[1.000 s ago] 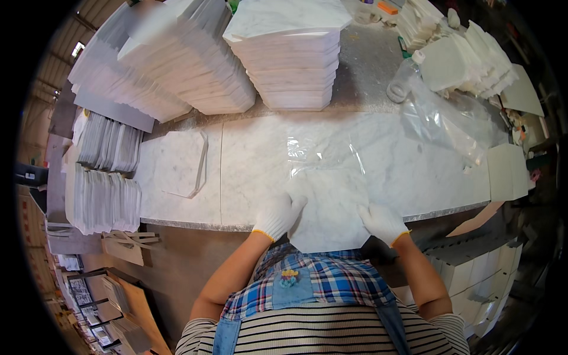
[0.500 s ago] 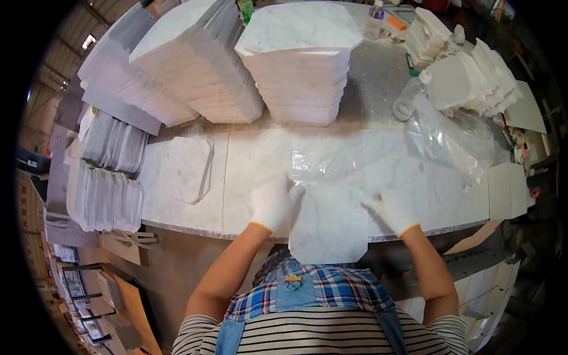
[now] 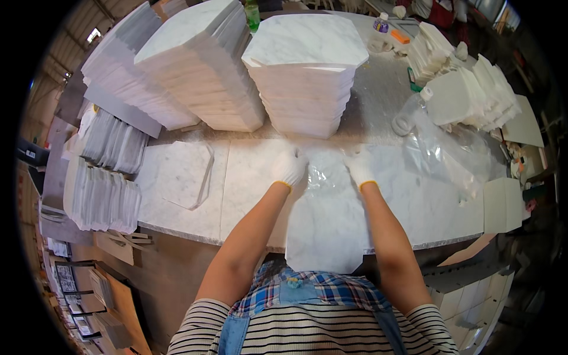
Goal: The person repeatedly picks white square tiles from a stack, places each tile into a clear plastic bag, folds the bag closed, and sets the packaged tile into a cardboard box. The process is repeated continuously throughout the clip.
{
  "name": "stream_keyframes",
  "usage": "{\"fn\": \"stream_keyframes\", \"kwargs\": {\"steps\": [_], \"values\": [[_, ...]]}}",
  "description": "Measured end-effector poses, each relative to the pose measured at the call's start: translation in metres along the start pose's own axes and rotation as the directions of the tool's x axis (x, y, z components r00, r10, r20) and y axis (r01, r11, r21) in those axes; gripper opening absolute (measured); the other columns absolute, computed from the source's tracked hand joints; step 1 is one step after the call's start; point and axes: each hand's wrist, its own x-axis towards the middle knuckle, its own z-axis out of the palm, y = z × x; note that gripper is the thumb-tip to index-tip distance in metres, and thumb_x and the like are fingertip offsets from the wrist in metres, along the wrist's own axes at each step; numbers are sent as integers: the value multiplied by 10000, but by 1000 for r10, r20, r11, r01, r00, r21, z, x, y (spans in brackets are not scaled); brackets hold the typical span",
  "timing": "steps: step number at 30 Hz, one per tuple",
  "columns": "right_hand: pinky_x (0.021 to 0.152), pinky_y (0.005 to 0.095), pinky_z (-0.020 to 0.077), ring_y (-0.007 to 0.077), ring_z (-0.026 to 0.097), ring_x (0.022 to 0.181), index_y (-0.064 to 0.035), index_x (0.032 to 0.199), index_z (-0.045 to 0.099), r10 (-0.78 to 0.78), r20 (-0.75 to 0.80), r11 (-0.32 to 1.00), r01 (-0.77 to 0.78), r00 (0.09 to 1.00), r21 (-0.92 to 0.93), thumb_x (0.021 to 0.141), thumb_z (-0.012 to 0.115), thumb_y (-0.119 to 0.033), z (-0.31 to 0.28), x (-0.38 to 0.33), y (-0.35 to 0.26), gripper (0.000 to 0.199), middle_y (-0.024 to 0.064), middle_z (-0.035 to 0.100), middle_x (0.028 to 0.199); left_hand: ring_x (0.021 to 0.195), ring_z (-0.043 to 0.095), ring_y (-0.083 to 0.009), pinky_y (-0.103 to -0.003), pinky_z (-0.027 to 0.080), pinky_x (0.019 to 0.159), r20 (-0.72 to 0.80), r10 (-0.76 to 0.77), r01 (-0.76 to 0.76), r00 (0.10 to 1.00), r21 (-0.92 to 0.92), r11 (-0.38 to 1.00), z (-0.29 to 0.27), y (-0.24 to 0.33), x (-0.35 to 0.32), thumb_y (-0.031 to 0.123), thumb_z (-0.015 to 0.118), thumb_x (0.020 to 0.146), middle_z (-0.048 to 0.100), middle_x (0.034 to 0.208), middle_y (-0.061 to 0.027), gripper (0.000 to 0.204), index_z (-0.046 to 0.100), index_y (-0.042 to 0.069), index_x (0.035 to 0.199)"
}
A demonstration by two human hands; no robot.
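Observation:
A pale marble tile (image 3: 325,236) with cut corners lies in front of me, its near end overhanging the table edge. Clear, creased plastic film (image 3: 319,177) catches the light at the tile's far end. On its left side is my left hand (image 3: 290,167), in a white knitted glove, its fingers closed at the film's edge. My right hand (image 3: 360,168), gloved alike, is closed at the film's right edge. White gloves against white stone make the fingertips hard to see.
Tall stacks of marble tiles (image 3: 302,100) stand behind the work surface. To the left are upright tile rows (image 3: 103,198) and a loose octagonal tile (image 3: 188,174). Plastic bags (image 3: 444,142), a clear bottle (image 3: 411,112) and white foam pieces (image 3: 455,89) sit to the right.
Both hands have moved away from me and closer together, from beside the tile to the film at its far end. The film between them now looks narrower and more creased.

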Motion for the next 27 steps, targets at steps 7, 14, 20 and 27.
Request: {"fn": "stream_keyframes", "kwargs": {"steps": [7,14,20,27], "values": [[691,257,455,103,570,787,-64,1067,670,-199,94,867,131,975,480,881,680,-153,-60,-28,-33,207,3,652,917,861,649,-196,-349,515,766,44,130,-86,991,-540,838,-23,-20,-13,184,685,858,683,901,-98,202,633,29,976],[591,225,422,52,516,663,-54,1234,608,-211,301,874,42,930,483,896,656,-113,-107,-43,-56,346,1,646,851,833,645,-147,-283,520,764,115,197,-117,974,-490,864,-62,27,-33,99,635,883,699,913,-77,278,653,-21,1133],[607,233,447,72,558,685,-33,1172,708,-214,317,970,161,924,184,902,661,-153,-125,-38,-75,299,9,695,901,846,653,-154,-302,517,803,217,230,-163,949,-288,944,-79,29,-20,120,636,849,725,885,-89,201,724,-20,965],[717,291,511,154,655,805,-59,1082,740,-353,138,935,353,926,22,904,663,-225,-110,-24,-77,255,66,734,925,849,675,-249,-341,519,801,-85,372,-379,925,-106,919,-70,21,-5,167,666,836,718,886,-138,194,740,24,944]]}}
